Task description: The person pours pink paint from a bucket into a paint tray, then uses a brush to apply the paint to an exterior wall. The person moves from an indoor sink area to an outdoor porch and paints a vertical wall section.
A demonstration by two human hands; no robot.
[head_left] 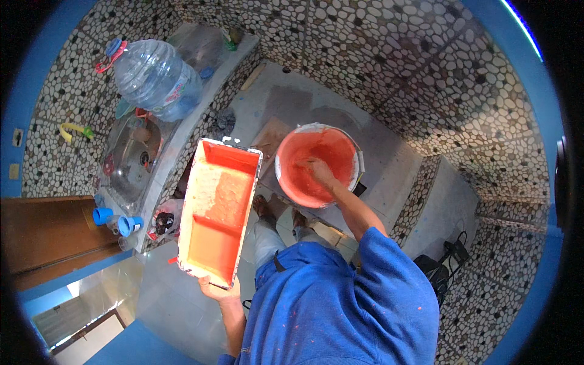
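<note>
The left hand is closed around the near end of a white paint tray, holding it up in the air at a tilt over the floor. The tray's inside is coated in orange-red paint: the far well is smeared, the middle ramp looks patchy and pale, and a thin layer sits in the near part. The right hand reaches down into a white bucket whose inner wall is covered in the same orange-red. The fingers curl against the bucket's inside; whether they grip anything is too small to tell. The bucket stands on the floor near the pebble-tiled wall.

Judging by this, both vessels are close to empty, with film left on their surfaces, so scraping or cleaning seems part done.

At the left, a bench carries a sink and a large clear water bottle.
</note>
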